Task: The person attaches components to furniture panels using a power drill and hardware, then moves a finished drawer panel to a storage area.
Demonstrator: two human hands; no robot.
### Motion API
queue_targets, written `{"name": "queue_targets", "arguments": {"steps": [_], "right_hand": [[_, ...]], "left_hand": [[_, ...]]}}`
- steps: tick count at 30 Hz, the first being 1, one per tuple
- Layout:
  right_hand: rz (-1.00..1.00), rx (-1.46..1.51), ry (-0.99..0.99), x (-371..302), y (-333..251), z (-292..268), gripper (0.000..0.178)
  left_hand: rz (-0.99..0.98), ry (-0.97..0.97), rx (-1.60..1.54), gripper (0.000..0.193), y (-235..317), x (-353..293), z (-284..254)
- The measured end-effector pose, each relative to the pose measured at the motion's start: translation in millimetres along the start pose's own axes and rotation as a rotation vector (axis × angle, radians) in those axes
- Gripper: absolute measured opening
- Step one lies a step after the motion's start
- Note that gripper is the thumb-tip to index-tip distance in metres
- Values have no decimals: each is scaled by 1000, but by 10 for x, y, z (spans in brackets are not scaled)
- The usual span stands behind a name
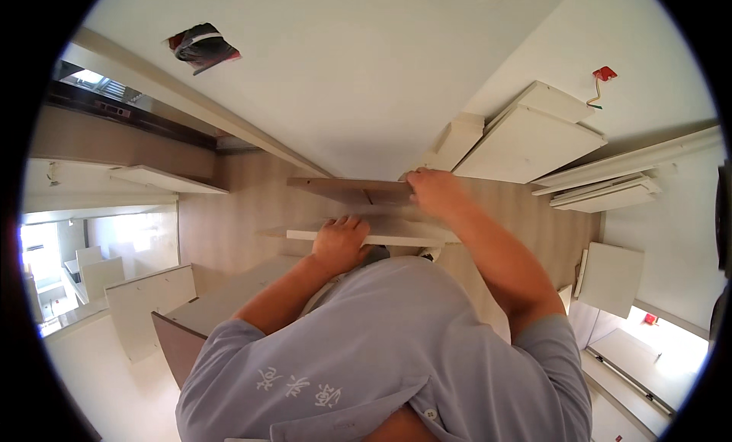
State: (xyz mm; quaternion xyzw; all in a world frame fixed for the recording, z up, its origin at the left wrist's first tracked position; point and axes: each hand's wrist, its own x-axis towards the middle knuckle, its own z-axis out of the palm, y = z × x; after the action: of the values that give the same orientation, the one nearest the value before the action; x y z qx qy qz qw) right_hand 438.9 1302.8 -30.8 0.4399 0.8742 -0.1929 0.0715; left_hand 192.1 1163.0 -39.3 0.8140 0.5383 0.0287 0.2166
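Note:
My right hand [435, 190] is closed on the right end of a brown board [347, 186], which stands on edge close to the white wall. Nearer to my body is a white board [408, 232], roughly parallel to the brown one, with a gap between them. My left hand [341, 240] has its fingers curled over the upper edge of that white board, left of its middle. The lower parts of both boards are hidden from above.
White panels [530, 141] lean against the wall at the right, with long white strips [633, 160] beside them. A grey-brown cabinet panel [179, 343] stands at my left. The white wall [343, 76] ahead has an open wiring hole [204, 47]. Wood-look floor [236, 183] lies below.

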Motion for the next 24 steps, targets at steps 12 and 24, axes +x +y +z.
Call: {"name": "queue_targets", "arguments": {"steps": [12,24], "right_hand": [[74,22,-105,-798,454,-56,26],[339,142,160,-3118,1663,405,19]], "left_hand": [[-25,-41,87,27,203,-241,212],[-36,43,120,29,424,-495,355]]}}
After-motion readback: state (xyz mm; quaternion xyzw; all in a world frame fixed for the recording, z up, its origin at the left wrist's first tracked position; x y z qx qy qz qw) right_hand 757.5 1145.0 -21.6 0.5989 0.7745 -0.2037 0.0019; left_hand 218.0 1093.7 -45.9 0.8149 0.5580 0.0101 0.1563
